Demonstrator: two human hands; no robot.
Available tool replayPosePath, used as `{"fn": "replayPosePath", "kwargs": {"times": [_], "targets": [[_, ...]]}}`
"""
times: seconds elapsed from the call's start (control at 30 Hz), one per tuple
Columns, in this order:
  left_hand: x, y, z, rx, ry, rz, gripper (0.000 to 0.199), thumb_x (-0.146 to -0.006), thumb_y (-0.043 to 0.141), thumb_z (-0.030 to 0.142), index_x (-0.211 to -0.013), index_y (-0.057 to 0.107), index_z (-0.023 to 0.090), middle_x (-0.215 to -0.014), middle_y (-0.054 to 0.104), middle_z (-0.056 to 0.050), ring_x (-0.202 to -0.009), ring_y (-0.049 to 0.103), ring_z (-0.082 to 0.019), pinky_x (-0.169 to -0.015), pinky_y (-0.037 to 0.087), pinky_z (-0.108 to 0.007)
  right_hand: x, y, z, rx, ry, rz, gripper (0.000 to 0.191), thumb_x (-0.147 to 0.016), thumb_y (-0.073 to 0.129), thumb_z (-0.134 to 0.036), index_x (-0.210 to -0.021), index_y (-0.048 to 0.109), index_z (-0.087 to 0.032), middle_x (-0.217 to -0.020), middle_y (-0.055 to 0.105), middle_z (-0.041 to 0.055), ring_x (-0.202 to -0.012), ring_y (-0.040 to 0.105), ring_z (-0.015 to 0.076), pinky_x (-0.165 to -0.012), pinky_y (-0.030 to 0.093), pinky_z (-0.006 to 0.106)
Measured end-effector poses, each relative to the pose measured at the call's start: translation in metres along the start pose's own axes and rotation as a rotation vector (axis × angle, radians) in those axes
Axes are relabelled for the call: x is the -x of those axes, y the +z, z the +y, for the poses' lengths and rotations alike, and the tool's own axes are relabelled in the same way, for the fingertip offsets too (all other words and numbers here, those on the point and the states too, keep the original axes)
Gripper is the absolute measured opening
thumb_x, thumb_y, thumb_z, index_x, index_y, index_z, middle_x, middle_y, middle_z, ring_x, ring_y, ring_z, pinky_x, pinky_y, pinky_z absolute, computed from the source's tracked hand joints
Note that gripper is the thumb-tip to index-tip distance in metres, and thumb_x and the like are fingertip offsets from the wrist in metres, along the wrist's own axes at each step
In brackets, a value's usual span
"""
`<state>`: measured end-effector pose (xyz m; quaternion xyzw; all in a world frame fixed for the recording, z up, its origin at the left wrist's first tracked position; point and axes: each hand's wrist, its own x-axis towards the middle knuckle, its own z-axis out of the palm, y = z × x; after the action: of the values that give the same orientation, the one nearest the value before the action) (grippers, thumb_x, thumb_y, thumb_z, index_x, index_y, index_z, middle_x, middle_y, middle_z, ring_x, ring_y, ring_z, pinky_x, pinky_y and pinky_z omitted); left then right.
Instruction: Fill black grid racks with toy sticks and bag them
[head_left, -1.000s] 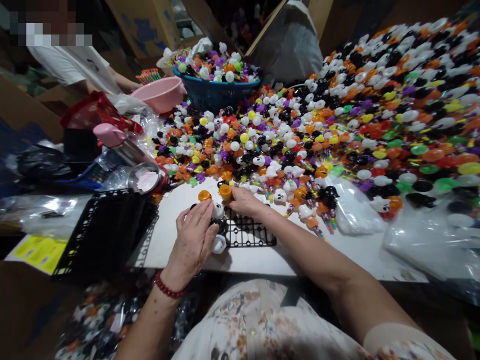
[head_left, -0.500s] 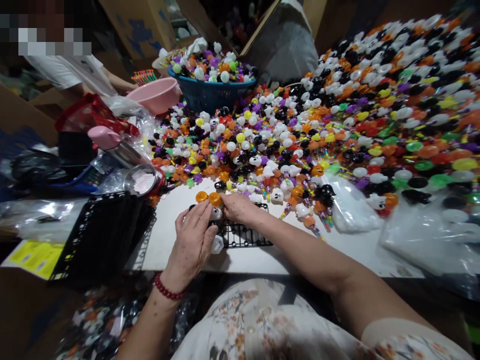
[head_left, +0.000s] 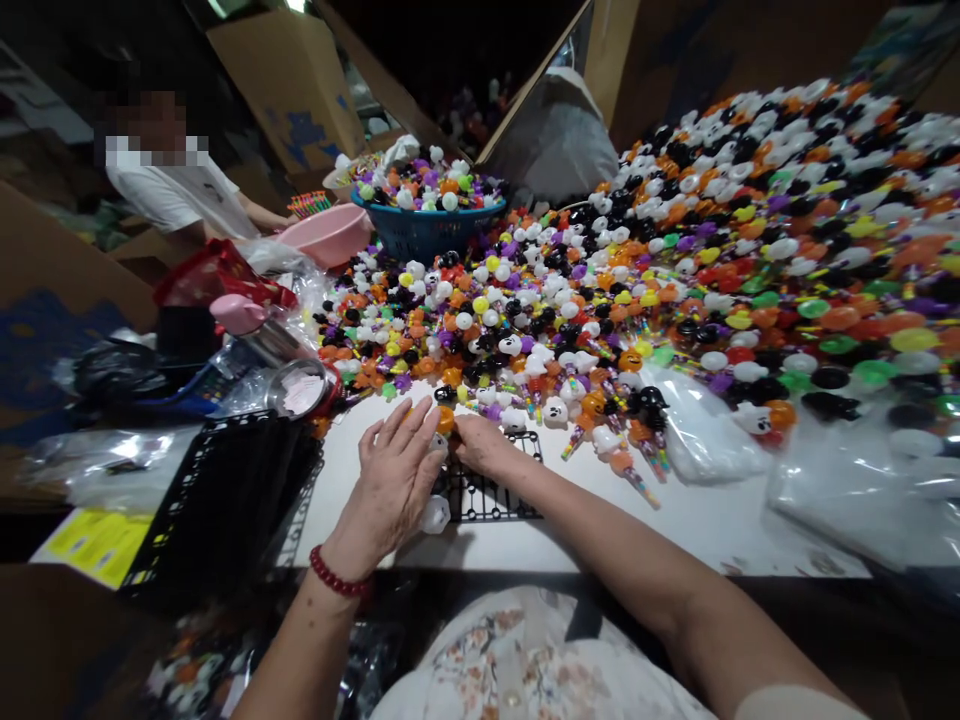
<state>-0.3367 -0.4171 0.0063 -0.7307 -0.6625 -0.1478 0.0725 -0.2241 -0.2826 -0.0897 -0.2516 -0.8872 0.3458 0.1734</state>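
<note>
My left hand (head_left: 397, 475) lies palm down with its fingers stretched over a row of toy-topped sticks, covering most of them. An orange topper (head_left: 445, 420) shows past its fingertips, and a white topper (head_left: 435, 514) pokes out under the thumb side. My right hand (head_left: 484, 447) has its fingers curled together just right of the orange topper; what they grip is hidden. Below that hand, a black plastic grid rack (head_left: 487, 497) rests on the white tabletop (head_left: 600, 530). Loose sticks with ghost and pumpkin heads, such as a white ghost topper (head_left: 555, 411), lie beyond.
A large heap of colourful toppers (head_left: 750, 250) fills the back and right. Clear plastic bags (head_left: 709, 430) lie at right. Stacked black racks (head_left: 210, 500), a thermos (head_left: 262, 330), a blue basket (head_left: 427, 225) and a pink basin (head_left: 330, 235) stand left; a co-worker (head_left: 180, 190) is behind.
The view has tilted up a little, so things sit lower in it. My left hand's fingers have spread and now cover more of the orange toppers. My right hand stays beside them.
</note>
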Motion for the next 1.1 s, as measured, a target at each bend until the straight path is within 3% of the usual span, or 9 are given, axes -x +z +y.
{"fn": "replayPosePath", "kwargs": {"times": [0.13, 0.3, 0.6, 0.73, 0.83, 0.9, 0.97, 1.03, 1.1], "targets": [[-0.01, 0.006, -0.001, -0.086, 0.015, -0.09, 0.046, -0.102, 0.034, 0.033, -0.147, 0.042, 0.025, -0.155, 0.041, -0.005, -0.147, 0.028, -0.026, -0.112, 0.02, -0.045, 0.0, 0.008, 0.003, 0.057, -0.015, 0.025, 0.012, -0.082, 0.056, -0.013, -0.09, 0.065, -0.015, -0.088, 0.069, 0.0071, -0.081, 0.058, 0.0202, -0.073, 0.04, 0.028], [-0.013, 0.008, -0.005, -0.114, 0.018, -0.11, 0.041, -0.102, 0.035, 0.034, -0.137, 0.054, 0.023, -0.147, 0.051, -0.008, -0.14, 0.041, -0.026, -0.114, 0.019, -0.047, -0.001, 0.015, 0.009, 0.092, -0.05, 0.052, 0.013, -0.085, 0.053, -0.011, -0.09, 0.064, -0.014, -0.088, 0.066, 0.0076, -0.084, 0.054, 0.0201, -0.079, 0.041, 0.029], [-0.007, 0.016, -0.016, -0.028, 0.037, -0.134, 0.042, -0.104, 0.03, 0.031, -0.139, 0.049, 0.018, -0.149, 0.049, -0.012, -0.139, 0.043, -0.022, -0.116, 0.019, -0.046, -0.008, 0.018, 0.008, 0.169, -0.083, 0.038, 0.014, -0.086, 0.052, -0.007, -0.09, 0.063, -0.014, -0.089, 0.066, 0.0077, -0.087, 0.055, 0.0205, -0.081, 0.043, 0.03], [-0.004, -0.005, -0.008, -0.006, 0.034, 0.017, 0.045, -0.102, 0.034, 0.03, -0.145, 0.042, 0.019, -0.153, 0.043, -0.013, -0.144, 0.036, -0.026, -0.117, 0.022, -0.05, 0.006, -0.004, -0.001, 0.18, -0.1, 0.05, 0.013, -0.087, 0.058, -0.011, -0.098, 0.064, -0.014, -0.097, 0.065, 0.0088, -0.092, 0.056, 0.0212, -0.084, 0.044, 0.031], [0.016, -0.037, 0.016, 0.111, 0.08, 0.173, 0.05, -0.099, 0.043, 0.026, -0.149, 0.037, 0.022, -0.153, 0.042, -0.011, -0.145, 0.034, -0.026, -0.118, 0.026, -0.05, 0.034, -0.027, 0.003, 0.255, -0.077, 0.254, 0.024, -0.09, 0.059, -0.017, -0.114, 0.061, -0.015, -0.117, 0.06, 0.0127, -0.109, 0.05, 0.0251, -0.095, 0.042, 0.036], [0.032, -0.049, 0.037, 0.293, 0.167, 0.095, 0.052, -0.098, 0.046, 0.027, -0.149, 0.037, 0.022, -0.153, 0.041, -0.011, -0.144, 0.036, -0.025, -0.117, 0.034, -0.044, 0.053, -0.04, 0.011, 0.366, 0.027, 0.381, 0.025, -0.09, 0.06, -0.019, -0.114, 0.061, -0.013, -0.12, 0.058, 0.016, -0.112, 0.046, 0.0292, -0.096, 0.041, 0.041], [0.046, -0.044, 0.058, 0.431, 0.27, -0.118, 0.051, -0.098, 0.046, 0.026, -0.148, 0.038, 0.021, -0.153, 0.042, -0.011, -0.142, 0.039, -0.021, -0.115, 0.04, -0.037, 0.064, -0.047, 0.021, 0.465, 0.121, 0.375, 0.021, -0.09, 0.059, -0.02, -0.109, 0.062, -0.013, -0.115, 0.059, 0.0179, -0.109, 0.046, 0.0317, -0.094, 0.042, 0.044], [0.056, -0.021, 0.073, 0.457, 0.311, -0.314, 0.047, -0.099, 0.044, 0.026, -0.145, 0.041, 0.022, -0.151, 0.046, -0.009, -0.141, 0.041, -0.017, -0.115, 0.042, -0.033, 0.068, -0.05, 0.027, 0.502, 0.134, 0.309, 0.018, -0.09, 0.058, -0.019, -0.105, 0.063, -0.012, -0.107, 0.06, 0.0177, -0.105, 0.048, 0.0318, -0.091, 0.043, 0.044], [0.063, 0.016, 0.079, 0.402, 0.252, -0.365, 0.043, -0.099, 0.043, 0.027, -0.142, 0.045, 0.021, -0.15, 0.047, -0.009, -0.142, 0.04, -0.019, -0.115, 0.042, -0.036, 0.069, -0.052, 0.03, 0.45, 0.104, 0.313, 0.018, -0.089, 0.056, -0.017, -0.104, 0.063, -0.012, -0.103, 0.061, 0.0167, -0.101, 0.05, 0.0301, -0.09, 0.044, 0.043]]}}
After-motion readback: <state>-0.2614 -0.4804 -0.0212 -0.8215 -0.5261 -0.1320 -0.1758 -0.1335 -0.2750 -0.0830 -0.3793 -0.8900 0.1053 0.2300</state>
